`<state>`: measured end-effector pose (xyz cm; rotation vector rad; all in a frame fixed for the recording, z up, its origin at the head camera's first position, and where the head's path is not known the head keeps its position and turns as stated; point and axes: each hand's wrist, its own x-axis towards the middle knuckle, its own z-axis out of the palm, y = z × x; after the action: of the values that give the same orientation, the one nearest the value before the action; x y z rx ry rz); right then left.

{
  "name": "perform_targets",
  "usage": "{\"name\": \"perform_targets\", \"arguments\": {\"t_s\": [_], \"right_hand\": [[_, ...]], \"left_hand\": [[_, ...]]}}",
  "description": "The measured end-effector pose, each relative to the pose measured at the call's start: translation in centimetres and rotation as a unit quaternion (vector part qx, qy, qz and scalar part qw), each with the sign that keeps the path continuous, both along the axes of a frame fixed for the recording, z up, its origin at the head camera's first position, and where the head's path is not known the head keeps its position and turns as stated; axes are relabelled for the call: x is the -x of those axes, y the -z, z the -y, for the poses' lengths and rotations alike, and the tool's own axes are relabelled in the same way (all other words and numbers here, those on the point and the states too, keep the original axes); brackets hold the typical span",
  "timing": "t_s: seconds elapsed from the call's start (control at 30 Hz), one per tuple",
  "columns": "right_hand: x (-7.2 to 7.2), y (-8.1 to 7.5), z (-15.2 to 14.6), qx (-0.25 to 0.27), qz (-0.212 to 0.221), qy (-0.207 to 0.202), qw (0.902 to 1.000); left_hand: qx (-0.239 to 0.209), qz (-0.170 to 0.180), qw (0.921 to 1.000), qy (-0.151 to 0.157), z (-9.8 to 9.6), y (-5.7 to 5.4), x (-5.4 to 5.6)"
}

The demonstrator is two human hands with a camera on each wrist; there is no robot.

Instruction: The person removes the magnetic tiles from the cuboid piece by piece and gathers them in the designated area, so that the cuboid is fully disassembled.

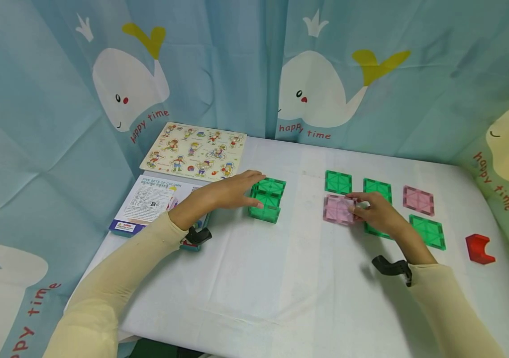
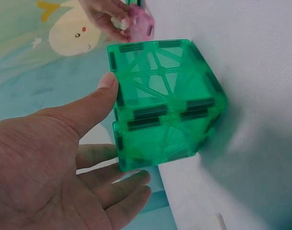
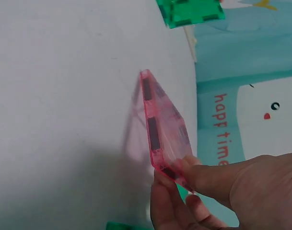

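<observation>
One pink tile, right of the frame's centre, is pinched at its edge by the right hand, perhaps keeping other edges free, while the loosely spread left hand touches the central green block, maybe for steadying.

Arms forward, well apart; left grip loose, thumb apart; right grip in a pinch
</observation>
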<state>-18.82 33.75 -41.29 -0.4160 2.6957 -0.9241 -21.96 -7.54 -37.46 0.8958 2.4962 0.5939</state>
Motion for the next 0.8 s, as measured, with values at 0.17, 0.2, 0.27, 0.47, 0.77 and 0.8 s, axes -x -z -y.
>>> {"name": "perform_targets", "arguments": {"t_s": [0.17,0.2,0.27,0.47,0.77,0.8], "right_hand": [[-0.1,0.3,0.8,-0.064,-0.021,0.027,0.9973],[-0.1,0.5,1.0,-0.076,-0.024,0.033,0.9963],[-0.1,0.7,1.2,-0.083,-0.028,0.043,0.9952],[-0.3,1.2,1.7,-0.086,-0.039,0.052,0.9942],[-0.4,1.0,1.9,-0.083,-0.042,0.042,0.9947],[-0.4,1.1,1.9,-0.085,-0.043,0.041,0.9947]], "left_hand": [[0.002,0.001,1.0000,-0.002,0.0,-0.1,-0.1],[0.002,0.001,1.0000,-0.003,0.1,-0.1,-0.1],[0.004,0.000,1.0000,-0.002,0.1,0.0,-0.1],[0.017,-0.004,0.9998,0.005,0.2,0.0,-0.1],[0.029,-0.007,0.9995,0.006,0.5,-0.6,-0.3],[0.030,-0.008,0.9995,0.007,0.5,-0.6,-0.3]]}}
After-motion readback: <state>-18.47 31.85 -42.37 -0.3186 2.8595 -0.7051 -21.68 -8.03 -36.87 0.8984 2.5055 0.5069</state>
